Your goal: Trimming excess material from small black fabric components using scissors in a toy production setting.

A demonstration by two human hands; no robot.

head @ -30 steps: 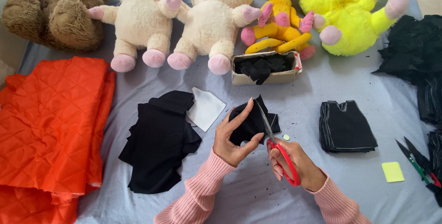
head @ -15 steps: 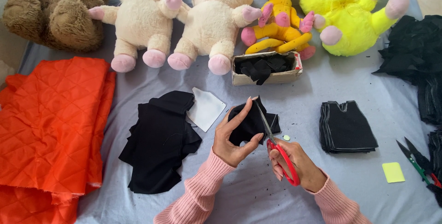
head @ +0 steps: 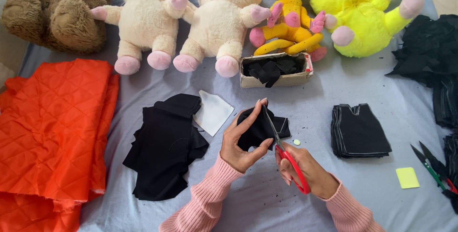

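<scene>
1. Near the middle of the blue-grey sheet, the small black fabric piece (head: pixel 260 128) is floppy and matte, with a pale chalk-like line near its right edge.
2. Left hand (head: pixel 241 141) has its fingers curled around that piece, holding it up.
3. Right hand (head: pixel 303 170) fingers grip red-handled scissors (head: pixel 285 152), blades against the fabric.
4. Just behind sits a low cardboard box (head: pixel 276 74), rectangular, stuffed with black scraps.
5. Small pale-yellow square note (head: pixel 407 177) lies at right.

pink ribbed knit sleeves, bare hands
</scene>
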